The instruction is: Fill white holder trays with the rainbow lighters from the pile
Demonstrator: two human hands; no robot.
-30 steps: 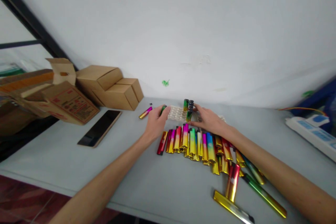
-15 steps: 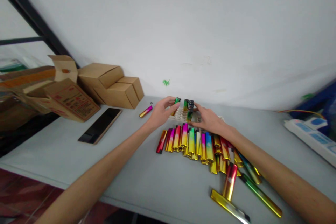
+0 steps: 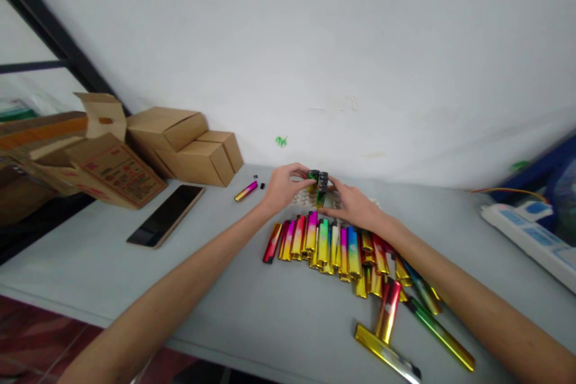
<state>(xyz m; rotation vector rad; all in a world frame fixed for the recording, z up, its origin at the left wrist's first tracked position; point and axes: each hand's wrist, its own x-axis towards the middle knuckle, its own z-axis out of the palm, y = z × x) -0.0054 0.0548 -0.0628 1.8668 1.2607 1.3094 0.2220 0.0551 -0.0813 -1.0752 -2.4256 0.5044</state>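
My left hand (image 3: 283, 187) holds a green-topped lighter (image 3: 312, 176) upright against a few lighters standing (image 3: 321, 187) in a white holed tray (image 3: 302, 198) near the wall. On the tray's right side my right hand (image 3: 351, 206) rests, its fingers touching the standing lighters. In front of both hands a row of shiny lighters (image 3: 328, 245) in red, gold, pink, green and blue lies flat on the grey table (image 3: 216, 288). More lighters (image 3: 396, 324) lie scattered toward the right front.
One pink-gold lighter (image 3: 245, 191) and small black bits lie left of the tray. A dark phone (image 3: 166, 215) lies on the left, with cardboard boxes (image 3: 180, 147) behind it. A white power strip (image 3: 526, 234) sits at the right edge.
My left hand lifted a lighter from the tray's left side and carried it right, up to the standing lighters. My right hand stayed by the tray.
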